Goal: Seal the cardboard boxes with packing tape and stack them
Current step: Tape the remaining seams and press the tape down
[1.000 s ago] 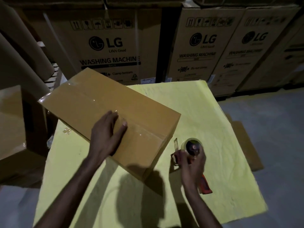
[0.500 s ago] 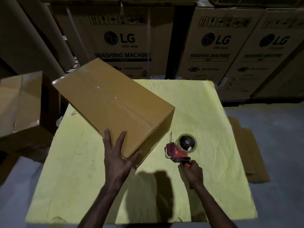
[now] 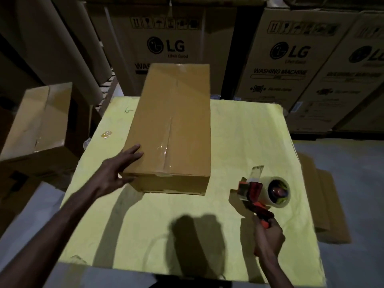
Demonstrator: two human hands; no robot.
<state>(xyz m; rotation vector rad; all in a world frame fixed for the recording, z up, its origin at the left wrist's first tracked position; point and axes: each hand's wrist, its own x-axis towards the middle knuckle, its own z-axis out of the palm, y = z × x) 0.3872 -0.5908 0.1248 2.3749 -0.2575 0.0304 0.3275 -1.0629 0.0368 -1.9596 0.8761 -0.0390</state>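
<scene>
A long brown cardboard box (image 3: 176, 113) lies lengthwise on the yellow table (image 3: 166, 225), its top seam covered with clear tape. My left hand (image 3: 118, 169) touches the box's near left corner, fingers straight on the top and thumb against the front face. To the right of the box, my right hand (image 3: 269, 239) grips the orange handle of a red tape dispenser (image 3: 268, 194) that carries a roll of clear tape. A loose tape end sticks up from the dispenser's front.
Another brown box (image 3: 39, 121) sits to the left of the table, lower down. Large printed washing-machine cartons (image 3: 286, 65) form a wall behind the table. Flattened cardboard (image 3: 326, 204) lies on the grey floor at the right.
The box has turned from a diagonal to lie straight, pointing away from me. My left hand slid from its top to the near left corner. My right hand kept hold of the dispenser.
</scene>
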